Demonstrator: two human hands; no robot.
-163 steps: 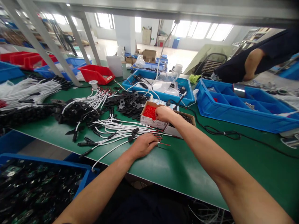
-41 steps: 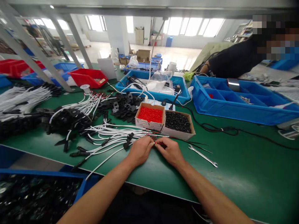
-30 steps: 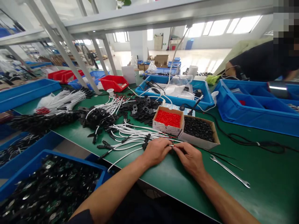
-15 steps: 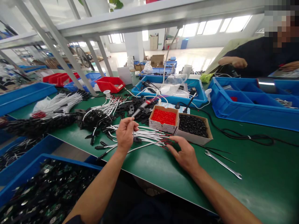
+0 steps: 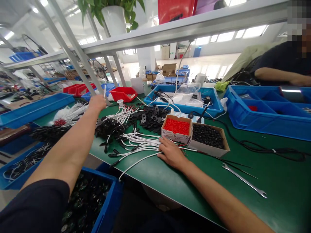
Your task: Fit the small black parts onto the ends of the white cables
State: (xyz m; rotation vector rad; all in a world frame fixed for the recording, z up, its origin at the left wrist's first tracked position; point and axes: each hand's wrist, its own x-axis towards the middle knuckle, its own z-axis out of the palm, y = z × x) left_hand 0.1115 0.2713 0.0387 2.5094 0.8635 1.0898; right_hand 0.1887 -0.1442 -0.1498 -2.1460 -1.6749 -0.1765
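My left hand (image 5: 96,103) reaches far out to the left over the bench and pinches a white cable (image 5: 105,92) above a pile of white cables (image 5: 71,111). On the green table, my right hand (image 5: 171,152) rests flat on the red-tipped ends of a bundle of white cables with black plugs (image 5: 136,142). Just beyond that hand stands a small cardboard box of red caps (image 5: 177,127), with a box of black parts (image 5: 207,136) to its right.
A wrench (image 5: 244,181) lies right of my hand. Black parts (image 5: 148,116) are heaped mid-table. Blue bins (image 5: 264,110) and a red bin (image 5: 123,94) stand at the back. Another person's arm (image 5: 279,76) is at the far right. A blue crate (image 5: 97,200) sits below left.
My left hand has swung from the cable bundle far out to the left with one cable. My right hand has settled onto the cable ends. The view has tilted up and left.
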